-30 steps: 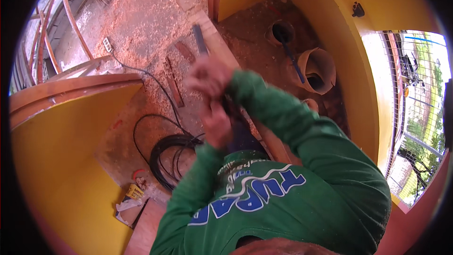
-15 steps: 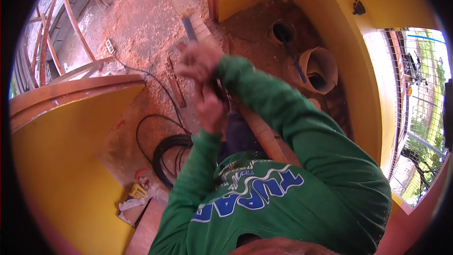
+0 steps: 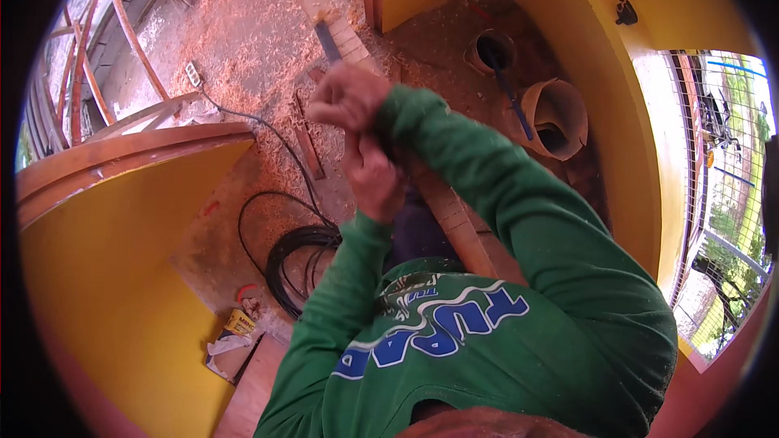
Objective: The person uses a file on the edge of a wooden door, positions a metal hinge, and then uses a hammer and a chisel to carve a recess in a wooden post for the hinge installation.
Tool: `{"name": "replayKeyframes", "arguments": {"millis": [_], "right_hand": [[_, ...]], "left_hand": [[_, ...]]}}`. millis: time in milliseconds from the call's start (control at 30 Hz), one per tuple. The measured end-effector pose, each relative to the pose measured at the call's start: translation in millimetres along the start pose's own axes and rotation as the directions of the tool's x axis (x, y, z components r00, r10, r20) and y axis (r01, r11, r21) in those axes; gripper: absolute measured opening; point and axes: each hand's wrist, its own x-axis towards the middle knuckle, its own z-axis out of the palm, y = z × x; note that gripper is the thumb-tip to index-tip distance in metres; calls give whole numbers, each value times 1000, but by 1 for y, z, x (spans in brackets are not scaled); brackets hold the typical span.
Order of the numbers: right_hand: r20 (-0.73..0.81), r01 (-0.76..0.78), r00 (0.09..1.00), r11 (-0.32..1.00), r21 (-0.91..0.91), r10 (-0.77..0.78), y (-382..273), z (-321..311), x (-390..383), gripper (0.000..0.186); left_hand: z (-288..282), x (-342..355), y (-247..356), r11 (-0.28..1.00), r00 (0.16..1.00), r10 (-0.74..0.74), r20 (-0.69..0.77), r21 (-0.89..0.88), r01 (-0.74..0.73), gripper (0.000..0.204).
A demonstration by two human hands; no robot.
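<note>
A long wooden board (image 3: 354, 42) with pencil lines across it runs from beneath my body toward the far left. On it lies a flat dark metal blade (image 3: 329, 42), like a chisel's, with wood shavings at its far end. The blade's near end disappears under my right hand (image 3: 349, 97), which is closed in a fist. Just nearer to me, my left hand (image 3: 373, 180) is also closed, its thumb side close to the right hand. The fists hide any handle, and I cannot make out what the left one grips.
Orange shavings (image 3: 235, 32) cover the floor ahead. A black cable coil (image 3: 280, 264) lies left of my arm, its cord running to a white outlet strip (image 3: 193, 75). Two round pipe openings, one a clay-coloured pipe (image 3: 568, 109), stand right. A yellow partition (image 3: 122, 292) rises left.
The scene has slid slightly right in view. Both hands stay closed near the board; my left hand has shifted a little right, and the hands' blur has lessened.
</note>
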Motion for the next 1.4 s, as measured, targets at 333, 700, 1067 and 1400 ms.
{"name": "replayKeyframes", "arguments": {"millis": [333,700,1067,1400], "right_hand": [[41,-20,999,1000,16,19,-20,-3,-1,36],[-62,83,995,997,6,-82,4,6,-8,33],[-60,52,996,992,-118,-59,-2,-1,-1,34],[-58,14,998,1000,11,-13,-6,-5,-8,39]], "left_hand": [[-9,4,17,1000,982,-30,185,2,30,23],[-14,9,9,976,972,-208,106,-38,213,25],[-16,16,-4,536,826,457,330,639,-552,26],[-10,4,15,932,980,64,188,340,-126,34]]}}
